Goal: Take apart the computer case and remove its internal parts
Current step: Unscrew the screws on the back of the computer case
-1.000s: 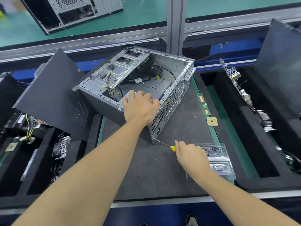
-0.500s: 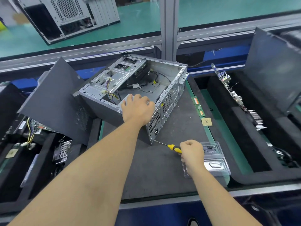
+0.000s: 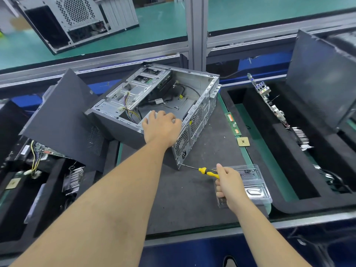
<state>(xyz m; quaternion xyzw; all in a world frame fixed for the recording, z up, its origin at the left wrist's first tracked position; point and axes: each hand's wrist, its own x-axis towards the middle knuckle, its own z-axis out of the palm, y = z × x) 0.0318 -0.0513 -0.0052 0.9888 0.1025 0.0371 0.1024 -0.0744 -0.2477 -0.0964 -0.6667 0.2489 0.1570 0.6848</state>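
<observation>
An open grey computer case lies on its side on the dark mat, its inside facing up. Loose cables and a drive cage show within. My left hand rests on the near top corner, gripping the silver power supply there. A yellow-and-black screwdriver is held in my right hand, its tip touching the case's lower rear corner by the power socket.
A clear plastic tray lies under my right hand. A memory stick and a processor chip lie right of the case. Black foam bins flank both sides, holding boards and heatsinks. A dark side panel leans at left. Another case stands at the back.
The right hand has drawn back along the screwdriver handle, showing more of the yellow grip, with the tip still at the case corner. The left hand stays on the power supply.
</observation>
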